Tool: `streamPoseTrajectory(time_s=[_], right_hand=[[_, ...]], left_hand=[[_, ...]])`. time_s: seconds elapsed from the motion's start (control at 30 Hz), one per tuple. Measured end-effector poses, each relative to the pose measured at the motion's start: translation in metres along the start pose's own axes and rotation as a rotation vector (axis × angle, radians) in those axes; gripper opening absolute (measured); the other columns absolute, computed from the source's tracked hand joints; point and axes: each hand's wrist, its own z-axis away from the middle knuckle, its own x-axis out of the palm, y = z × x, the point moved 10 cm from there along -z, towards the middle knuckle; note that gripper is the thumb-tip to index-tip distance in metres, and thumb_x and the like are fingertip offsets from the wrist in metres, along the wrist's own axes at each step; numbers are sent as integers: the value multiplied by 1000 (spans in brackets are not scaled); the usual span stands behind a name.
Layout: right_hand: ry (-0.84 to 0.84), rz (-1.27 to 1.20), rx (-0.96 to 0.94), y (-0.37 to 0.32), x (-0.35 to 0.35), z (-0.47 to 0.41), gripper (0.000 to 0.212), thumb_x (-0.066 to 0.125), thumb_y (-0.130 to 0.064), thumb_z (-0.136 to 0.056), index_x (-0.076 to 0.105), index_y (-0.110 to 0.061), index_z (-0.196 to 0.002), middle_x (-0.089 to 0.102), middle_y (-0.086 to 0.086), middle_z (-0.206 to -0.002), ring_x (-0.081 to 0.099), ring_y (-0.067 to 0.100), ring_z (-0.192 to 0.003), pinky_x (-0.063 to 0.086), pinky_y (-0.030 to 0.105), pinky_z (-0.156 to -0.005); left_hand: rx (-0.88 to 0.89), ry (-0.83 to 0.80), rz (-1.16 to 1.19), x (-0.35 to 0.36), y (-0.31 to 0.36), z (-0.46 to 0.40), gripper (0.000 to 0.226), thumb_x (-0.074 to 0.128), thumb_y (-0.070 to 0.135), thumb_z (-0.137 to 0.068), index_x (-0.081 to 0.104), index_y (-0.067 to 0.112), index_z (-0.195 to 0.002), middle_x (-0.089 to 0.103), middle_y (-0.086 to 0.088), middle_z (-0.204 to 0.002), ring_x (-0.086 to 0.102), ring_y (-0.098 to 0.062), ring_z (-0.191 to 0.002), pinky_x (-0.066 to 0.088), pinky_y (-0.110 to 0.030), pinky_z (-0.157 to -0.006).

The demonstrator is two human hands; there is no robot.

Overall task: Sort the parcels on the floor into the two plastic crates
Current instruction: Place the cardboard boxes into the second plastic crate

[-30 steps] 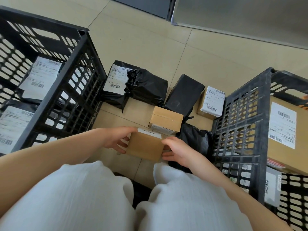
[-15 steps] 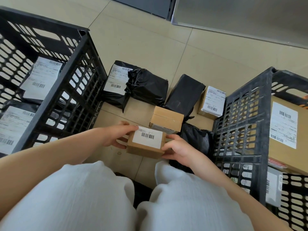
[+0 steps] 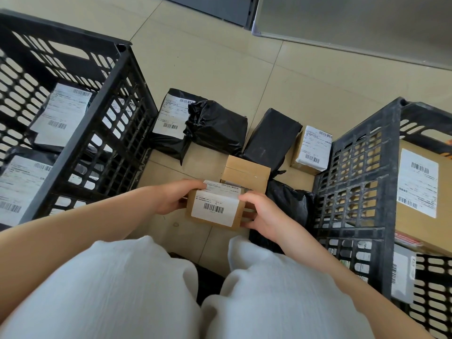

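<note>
Small brown cardboard box with white barcode label (image 3: 215, 208) held above tiled floor (image 3: 215, 67) between both crates, left hand (image 3: 172, 197) and right hand (image 3: 265, 217) gripping opposite ends; likely bound for right black plastic crate (image 3: 391, 167) holding cartons; lift clear of rim, keep label up

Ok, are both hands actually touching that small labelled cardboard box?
Touching. The head view shows the left hand and right hand gripping opposite sides of the small box.

Both your bare forearms reach forward over your knees in white trousers (image 3: 122, 289), converging ahead of you. Your left hand (image 3: 171, 198) has its fingers curled and its thumb stretched out along the top. Your right hand (image 3: 263, 212) curls its fingers inward, thumb uppermost.
</note>
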Motion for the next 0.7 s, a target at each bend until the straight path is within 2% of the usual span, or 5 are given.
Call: streamPoseTrajectory(time_s=[0.13,0.2,0.33,0.5,0.7], right_hand=[[-120,-52,-30,-2,12,4,39,57,-9,-90,64,-15,-128,70,9,-123,62,32,-118,51,50,-99],[-142,-57,-43,-3,12,3,39,57,-9,-91,63,-16,-129,69,8,-125,61,32,-120,47,51,-104],[-34,-27,-10,-1,1,4,39,65,-34,-92,61,-21,-129,65,10,-129,60,32,-119,54,49,-94],[-59,-16,35,1,-3,8,47,66,-55,-86,66,-26,-123,70,7,-121,63,31,-115,53,52,-95],[-181,-77,-54,-12,15,25,38,66,-31,-92,63,-17,-127,70,11,-116,66,30,-105,57,42,-86]], left_hand=[[-50,-22,48,-2,-4,1,32,59,38,-94,61,19,-119,69,-8,-112,61,-26,-110,48,-54,-97],[-36,-25,93,-2,-2,2,33,60,38,-93,62,18,-119,70,-9,-112,64,-26,-108,55,-48,-89],[80,27,41,-6,11,4,22,57,34,-95,63,23,-112,70,-5,-103,65,-20,-94,56,-38,-83],[277,23,49,-8,33,5,29,61,27,-94,62,29,-122,70,-2,-114,66,-20,-103,51,-43,-96],[367,-39,95,-4,50,13,43,63,27,-77,64,29,-120,72,2,-108,66,-17,-101,48,-34,-87]])
